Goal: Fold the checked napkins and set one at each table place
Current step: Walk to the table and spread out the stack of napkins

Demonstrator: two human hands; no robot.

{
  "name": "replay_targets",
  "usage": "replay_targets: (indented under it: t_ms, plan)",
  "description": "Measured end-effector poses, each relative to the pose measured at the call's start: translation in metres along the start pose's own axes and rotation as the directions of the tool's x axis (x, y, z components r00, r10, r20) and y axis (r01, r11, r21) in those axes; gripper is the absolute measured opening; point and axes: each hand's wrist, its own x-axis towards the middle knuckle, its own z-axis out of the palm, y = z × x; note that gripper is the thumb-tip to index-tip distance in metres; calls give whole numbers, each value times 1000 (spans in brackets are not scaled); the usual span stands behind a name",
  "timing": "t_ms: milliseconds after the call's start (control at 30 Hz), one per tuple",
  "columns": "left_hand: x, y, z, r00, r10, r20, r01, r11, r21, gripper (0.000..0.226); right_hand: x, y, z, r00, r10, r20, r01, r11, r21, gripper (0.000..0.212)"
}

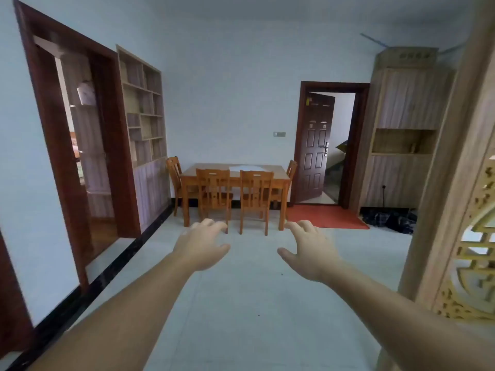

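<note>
A wooden dining table (203,171) stands against the far wall, with a pale patch on its top. Wooden chairs are tucked around it: two on the near side (214,191) (255,194) and one at each end. A dark checked heap of cloth (389,218) lies on the floor at the right, below the tall cabinet. My left hand (202,243) and my right hand (310,247) are stretched out in front of me at mid-room, palms down, fingers spread, holding nothing. Both are far from the table and the cloth.
A red mat (325,216) lies before the half-open dark door (316,148). A shelf unit (143,111) and a dark-framed doorway (72,145) line the left wall. A tall cabinet (401,140) and a carved wooden screen (466,236) stand on the right. Pale tiled floor (254,303) stretches ahead.
</note>
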Motion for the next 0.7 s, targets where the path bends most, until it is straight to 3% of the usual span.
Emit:
replay_targets:
  t_ms: [367, 700]
  plan:
    - [195, -100, 56, 998, -43, 38, 42, 999, 24, 55, 212, 19, 80, 993, 93, 72, -95, 995, 30, 64]
    - [346, -125, 97, 996, -14, 87, 11, 1000, 27, 55, 360, 58, 124, 994, 89, 65, -91, 995, 31, 63]
